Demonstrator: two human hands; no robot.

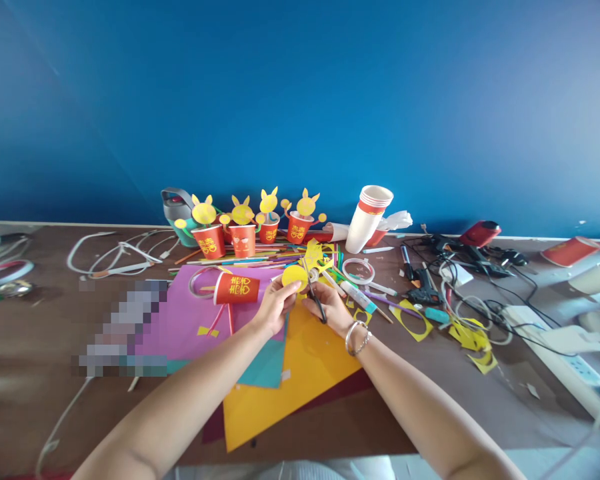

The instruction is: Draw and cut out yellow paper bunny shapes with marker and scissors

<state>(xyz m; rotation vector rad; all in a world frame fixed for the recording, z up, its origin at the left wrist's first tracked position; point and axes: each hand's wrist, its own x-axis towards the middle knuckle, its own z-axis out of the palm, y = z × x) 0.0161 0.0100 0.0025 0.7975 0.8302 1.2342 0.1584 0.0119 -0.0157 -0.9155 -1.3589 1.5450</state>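
Between the fingers of my left hand (276,305) is a round yellow paper disc (295,276). My right hand (330,307) holds dark-handled scissors (318,301), their blades up beside the disc's right edge. Both hands are over an orange sheet (300,367) that overlaps a purple sheet (173,313) and a teal sheet (264,363). A red paper cup (237,289) lies on its side left of my left hand, with thin sticks extending toward me. Yellow paper scraps (316,253) lie just behind the scissors.
Several red cups with yellow eared figures (209,241) stand at the back, near a grey-green bottle (176,212). A white cup stack (367,220) leans right of them. Glue gun (424,288), cables, tape roll (359,271) and power strip (563,363) are at right.
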